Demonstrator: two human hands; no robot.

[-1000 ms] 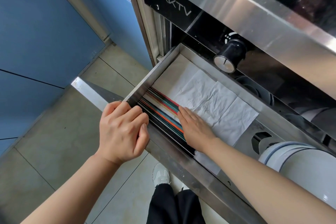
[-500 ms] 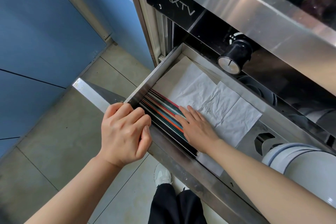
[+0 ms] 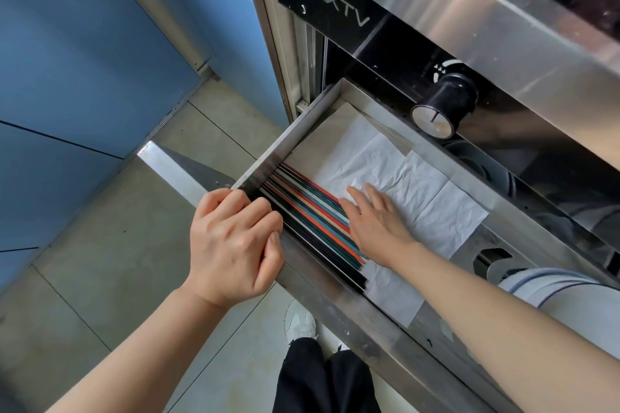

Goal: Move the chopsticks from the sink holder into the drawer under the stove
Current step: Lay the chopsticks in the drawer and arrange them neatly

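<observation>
- A shallow stainless-steel drawer (image 3: 285,141) stands pulled out beneath a steel-fronted stove (image 3: 469,10) bearing the letters "KKTV" on its black panel.
- The person's left hand (image 3: 231,245) curls over the drawer's near front corner, fingers closed around the metal rim.
- A row of slim chopsticks in black, red, orange, teal and beige (image 3: 308,218) lies flat inside the drawer, packed side by side along its left wall and running from the front edge toward the back.
- The right hand (image 3: 375,225) lies palm-down and flat inside the drawer, fingers spread and holding nothing; its inner edge touches the rightmost chopsticks, and the rest of it lies on the liner.
- A creased white paper liner (image 3: 419,188) covers the drawer floor to the right of the chopsticks.
- A round black control knob with a pale face (image 3: 439,107) juts from the stove front just above the drawer's back edge.
- Stacked white bowls with a dark rim line (image 3: 553,285) show at the right, below the drawer.
- Below, grey floor tiles (image 3: 117,261), a white shoe (image 3: 298,322) and black trouser legs (image 3: 322,379) are visible; blue cabinet panels (image 3: 67,60) fill the left.
</observation>
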